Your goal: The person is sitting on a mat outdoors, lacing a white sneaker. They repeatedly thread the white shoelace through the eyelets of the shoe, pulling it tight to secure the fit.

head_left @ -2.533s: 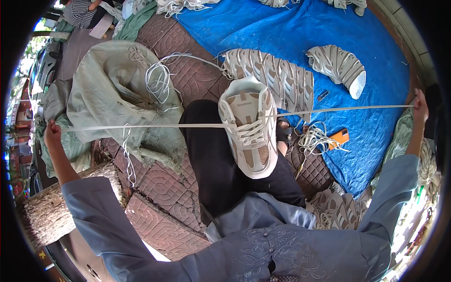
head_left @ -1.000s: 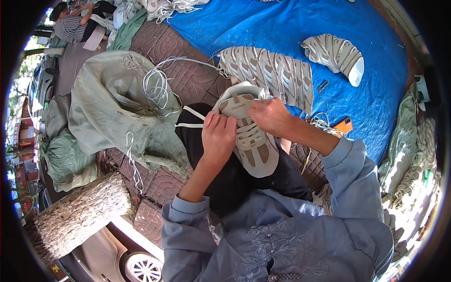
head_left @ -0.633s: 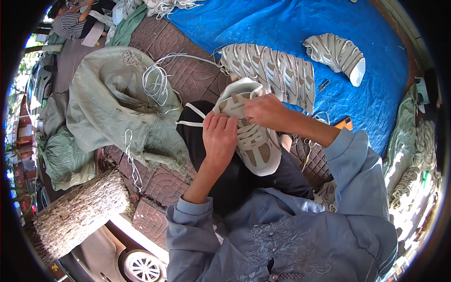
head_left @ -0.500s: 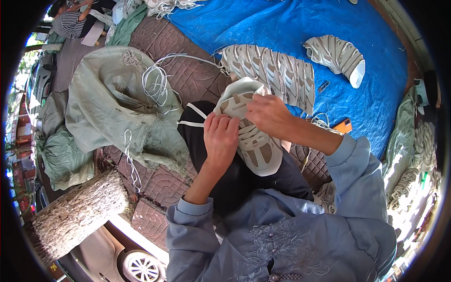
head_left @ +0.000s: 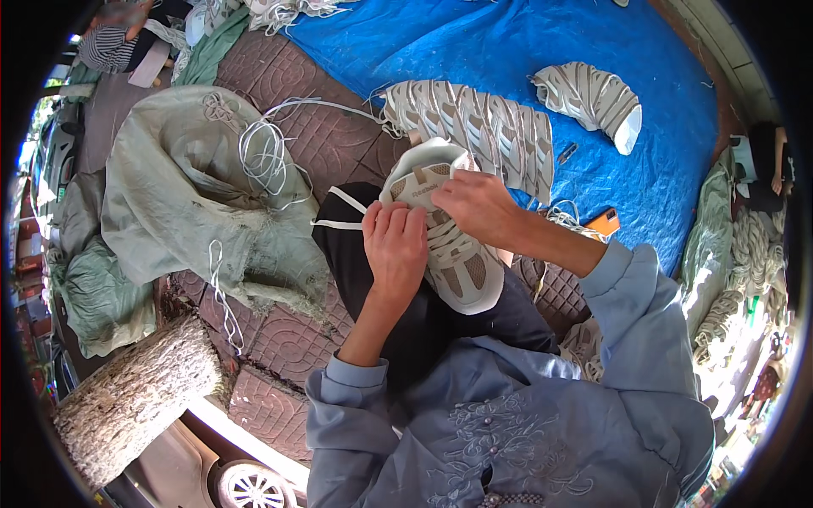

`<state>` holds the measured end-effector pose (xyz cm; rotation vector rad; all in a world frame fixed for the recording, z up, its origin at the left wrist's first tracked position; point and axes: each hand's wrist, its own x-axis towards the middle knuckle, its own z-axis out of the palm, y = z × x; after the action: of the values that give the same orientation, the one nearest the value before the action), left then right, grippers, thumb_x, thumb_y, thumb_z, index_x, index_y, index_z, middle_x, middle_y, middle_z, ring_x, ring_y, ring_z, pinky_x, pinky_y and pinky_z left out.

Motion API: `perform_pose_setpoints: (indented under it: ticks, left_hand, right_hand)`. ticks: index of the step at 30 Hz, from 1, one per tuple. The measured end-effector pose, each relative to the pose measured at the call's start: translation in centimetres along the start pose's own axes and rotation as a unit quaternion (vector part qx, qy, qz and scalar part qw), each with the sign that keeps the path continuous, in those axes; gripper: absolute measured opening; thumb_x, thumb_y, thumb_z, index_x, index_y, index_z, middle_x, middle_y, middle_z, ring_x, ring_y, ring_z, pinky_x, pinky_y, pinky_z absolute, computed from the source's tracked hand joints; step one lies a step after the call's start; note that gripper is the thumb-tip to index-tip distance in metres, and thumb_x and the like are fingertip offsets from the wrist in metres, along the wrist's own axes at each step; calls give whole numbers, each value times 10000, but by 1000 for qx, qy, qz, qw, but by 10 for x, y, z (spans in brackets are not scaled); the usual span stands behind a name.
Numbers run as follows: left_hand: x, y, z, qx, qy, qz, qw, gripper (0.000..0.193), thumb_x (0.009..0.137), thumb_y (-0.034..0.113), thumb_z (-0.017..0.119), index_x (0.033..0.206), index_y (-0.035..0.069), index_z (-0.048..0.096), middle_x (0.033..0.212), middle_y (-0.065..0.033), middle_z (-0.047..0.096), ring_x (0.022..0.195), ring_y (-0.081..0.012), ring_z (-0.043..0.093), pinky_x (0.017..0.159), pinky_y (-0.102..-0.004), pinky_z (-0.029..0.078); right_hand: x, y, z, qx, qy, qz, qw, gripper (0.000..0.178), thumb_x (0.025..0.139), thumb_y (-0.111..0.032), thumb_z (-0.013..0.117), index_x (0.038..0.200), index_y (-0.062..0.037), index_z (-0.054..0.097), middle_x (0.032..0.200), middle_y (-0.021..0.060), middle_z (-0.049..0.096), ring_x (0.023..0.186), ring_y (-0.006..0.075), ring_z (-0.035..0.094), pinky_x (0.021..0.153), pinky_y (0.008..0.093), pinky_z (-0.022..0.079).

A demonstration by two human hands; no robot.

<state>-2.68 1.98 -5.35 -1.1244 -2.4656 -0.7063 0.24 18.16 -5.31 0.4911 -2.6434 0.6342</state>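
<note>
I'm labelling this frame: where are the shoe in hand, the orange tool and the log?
shoe [head_left: 464, 273]: head view, on its side panel.
orange tool [head_left: 604, 223]: head view, on its body.
log [head_left: 135, 396]: head view, on its bark.

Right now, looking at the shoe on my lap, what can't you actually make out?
Head view only:
- Lace ends at the shoe: hidden under the left hand and right hand.
- Which eyelets are threaded: covered by both hands.
- Shoe's sole: faces away, down onto the lap.
- Small dark thing on the blue tarp: too small to tell.
- Person at top left: blurred by the rim.
</note>
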Motion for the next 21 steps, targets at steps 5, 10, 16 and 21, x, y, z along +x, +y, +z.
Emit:
perform_pose_setpoints:
  ticks: [5, 10, 16, 21]
  left_hand:
    - [-5, 0, -1, -1, 4, 3, 1000, 164, 681, 45, 620, 834, 77, 570, 777, -47, 549, 840, -204, 543, 856, -398, 362]
    - [-7, -2, -2, -2, 3, -1, 1000, 145, 690, 39, 618, 819, 82, 565, 774, -47, 547, 847, -205, 545, 847, -399, 363]
    - [-7, -3, -9, -72, 12, -29, 997, 119, 707, 33, 605, 812, 67, 562, 781, -54, 560, 826, -213, 546, 822, -382, 376]
    - [-6, -1, -15, -207, 51, -160, 964, 87, 748, 25, 589, 826, 49, 561, 804, -63, 593, 780, -249, 546, 742, -324, 415]
  right_hand:
    - [-3, -16, 7, 29, 14, 99, 995, 101, 610, -30, 561, 703, -63, 544, 630, 54, 543, 627, 221, 554, 540, 334, 456]
    - [-9, -28, 13, 140, 25, 173, 975, 82, 636, -41, 606, 702, -70, 567, 654, 71, 571, 651, 232, 580, 566, 334, 463]
    - [-9, -17, -1, 58, 45, 39, 997, 126, 609, -64, 626, 714, -80, 558, 706, 34, 549, 689, 203, 554, 569, 308, 463]
    - [2, -28, 2, -66, 8, -128, 990, 73, 561, -131, 569, 611, -90, 535, 615, 14, 509, 646, 144, 510, 517, 256, 404]
